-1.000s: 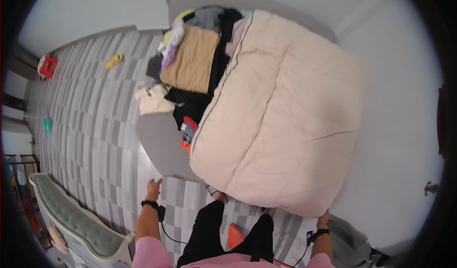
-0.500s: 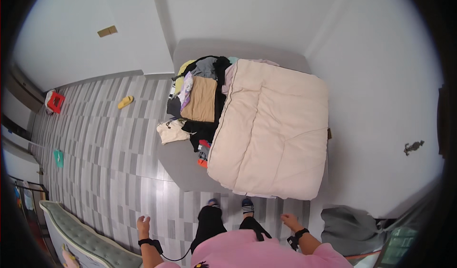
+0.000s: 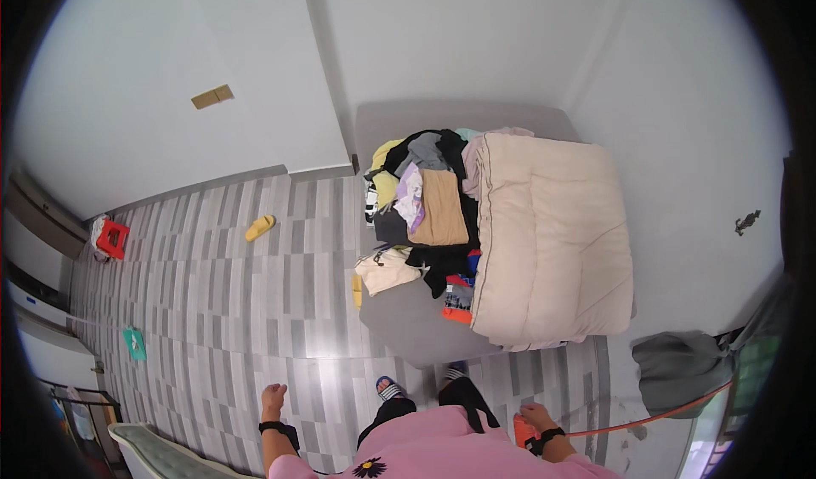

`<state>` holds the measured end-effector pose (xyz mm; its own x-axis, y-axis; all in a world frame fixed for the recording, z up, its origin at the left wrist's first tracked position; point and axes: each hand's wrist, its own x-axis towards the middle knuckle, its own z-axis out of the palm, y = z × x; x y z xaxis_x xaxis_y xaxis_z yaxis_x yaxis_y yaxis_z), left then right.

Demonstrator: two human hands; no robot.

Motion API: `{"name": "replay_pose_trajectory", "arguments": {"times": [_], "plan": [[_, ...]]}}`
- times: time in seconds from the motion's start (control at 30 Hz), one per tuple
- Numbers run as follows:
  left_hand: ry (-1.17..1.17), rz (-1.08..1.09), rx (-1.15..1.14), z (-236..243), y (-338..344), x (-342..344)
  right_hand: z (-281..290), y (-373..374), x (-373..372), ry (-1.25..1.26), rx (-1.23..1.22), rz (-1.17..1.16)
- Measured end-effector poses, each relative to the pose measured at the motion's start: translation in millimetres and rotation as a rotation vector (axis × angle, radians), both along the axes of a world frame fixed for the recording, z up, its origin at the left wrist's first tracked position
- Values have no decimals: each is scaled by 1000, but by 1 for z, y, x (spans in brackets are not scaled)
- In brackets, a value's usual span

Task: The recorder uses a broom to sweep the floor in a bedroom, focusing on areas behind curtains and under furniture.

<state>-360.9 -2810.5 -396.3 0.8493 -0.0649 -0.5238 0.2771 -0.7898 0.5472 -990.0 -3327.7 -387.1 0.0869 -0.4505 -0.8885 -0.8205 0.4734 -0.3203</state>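
My left hand (image 3: 273, 401) hangs low over the striped floor, well away from the bed, with its fingers loosely apart and nothing in it. At the lower right, my right hand (image 3: 537, 417) hangs with loose fingers beside an orange object (image 3: 524, 430) partly hidden by it; I see no grip on that object. Ahead, a cream quilt (image 3: 552, 241) lies folded on the right part of the grey bed (image 3: 408, 330). To its left is a clothes pile, with a folded tan garment (image 3: 440, 207), a cream bag-like cloth (image 3: 387, 268) and black pieces.
A yellow slipper (image 3: 260, 227) lies on the floor at left, and another (image 3: 356, 292) at the bed's edge. Farther left are a red stool (image 3: 112, 238) and a teal item (image 3: 134, 344). An orange strip (image 3: 654, 419) runs past the grey curtain (image 3: 677, 368).
The bed, quilt and clothes have shifted right in view as I move left. My feet have stepped. The second slipper and the orange object have come into sight. Both hands stay low.
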Motion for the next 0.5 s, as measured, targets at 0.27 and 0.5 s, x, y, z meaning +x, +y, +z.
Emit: {"name": "replay_pose_trajectory", "arguments": {"times": [0.27,0.5], "plan": [[-188,-328,-80,106,-174,97,38,29,106,-163,9,-240],[-259,-479,-30,153,-234,189,55,2,202,-200,-139,-266]]}}
